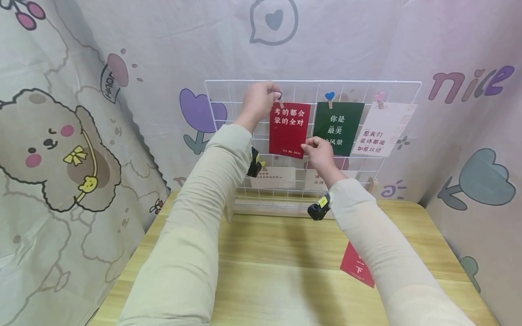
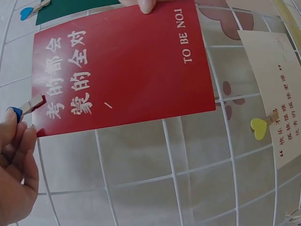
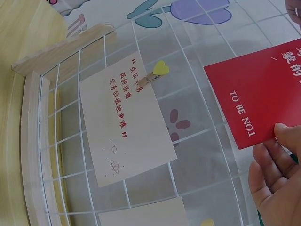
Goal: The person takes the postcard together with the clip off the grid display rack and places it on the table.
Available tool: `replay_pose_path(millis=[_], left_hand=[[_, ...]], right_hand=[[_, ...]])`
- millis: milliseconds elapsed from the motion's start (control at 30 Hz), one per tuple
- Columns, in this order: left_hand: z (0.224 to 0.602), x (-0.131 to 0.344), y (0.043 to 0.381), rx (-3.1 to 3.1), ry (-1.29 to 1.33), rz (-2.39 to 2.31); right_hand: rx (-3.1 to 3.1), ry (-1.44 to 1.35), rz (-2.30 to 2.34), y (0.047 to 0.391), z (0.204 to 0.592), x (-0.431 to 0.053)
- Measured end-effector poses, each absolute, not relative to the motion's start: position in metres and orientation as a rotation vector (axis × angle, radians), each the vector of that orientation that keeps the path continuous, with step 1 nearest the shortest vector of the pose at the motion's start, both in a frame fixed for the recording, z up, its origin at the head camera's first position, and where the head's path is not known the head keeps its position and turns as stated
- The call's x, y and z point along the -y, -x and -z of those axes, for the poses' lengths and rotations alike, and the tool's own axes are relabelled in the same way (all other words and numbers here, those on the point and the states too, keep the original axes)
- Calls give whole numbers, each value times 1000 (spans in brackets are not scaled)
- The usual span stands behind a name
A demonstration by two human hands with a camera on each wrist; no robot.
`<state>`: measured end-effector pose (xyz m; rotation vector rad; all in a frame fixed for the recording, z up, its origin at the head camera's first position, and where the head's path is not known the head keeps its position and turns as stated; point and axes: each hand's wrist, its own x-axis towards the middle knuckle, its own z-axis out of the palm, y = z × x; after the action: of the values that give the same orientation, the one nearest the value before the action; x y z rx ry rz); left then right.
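Note:
A red card [image 1: 288, 131] with white lettering hangs against the upper left of a white wire grid [image 1: 240, 81]. My left hand [image 1: 261, 100] pinches a small wooden clothespin [image 2: 33, 104] with a blue heart, right at the card's top corner. In the left wrist view the clothespin's jaws overlap the card's edge. My right hand [image 1: 320, 156] pinches the card's lower right corner between thumb and fingers, as the right wrist view also shows. Just right of it hangs a green card [image 1: 346, 122] under a blue heart clothespin [image 1: 330, 97].
A white card [image 1: 383, 129] hangs from a pink heart clothespin [image 1: 380, 98] at upper right. Lower on the grid are a cream card [image 3: 127, 122] with a yellow heart clothespin [image 3: 160, 68] and another pale card [image 1: 322, 180]. A second red card [image 1: 356, 267] lies on the wooden table [image 1: 261, 271].

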<state>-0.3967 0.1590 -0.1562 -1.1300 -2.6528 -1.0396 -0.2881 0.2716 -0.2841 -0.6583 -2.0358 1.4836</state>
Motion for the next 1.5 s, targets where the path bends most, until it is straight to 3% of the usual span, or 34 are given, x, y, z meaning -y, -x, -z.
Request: replay_pose_path(millis=[800,1500], left_hand=[[169,-161,398,2532,1040,1017],[166,-161,396,2426,1023,1274]], right_hand=[[2057,710,-1485,283,289,-273],[2045,669,-1496,276,290,-275]])
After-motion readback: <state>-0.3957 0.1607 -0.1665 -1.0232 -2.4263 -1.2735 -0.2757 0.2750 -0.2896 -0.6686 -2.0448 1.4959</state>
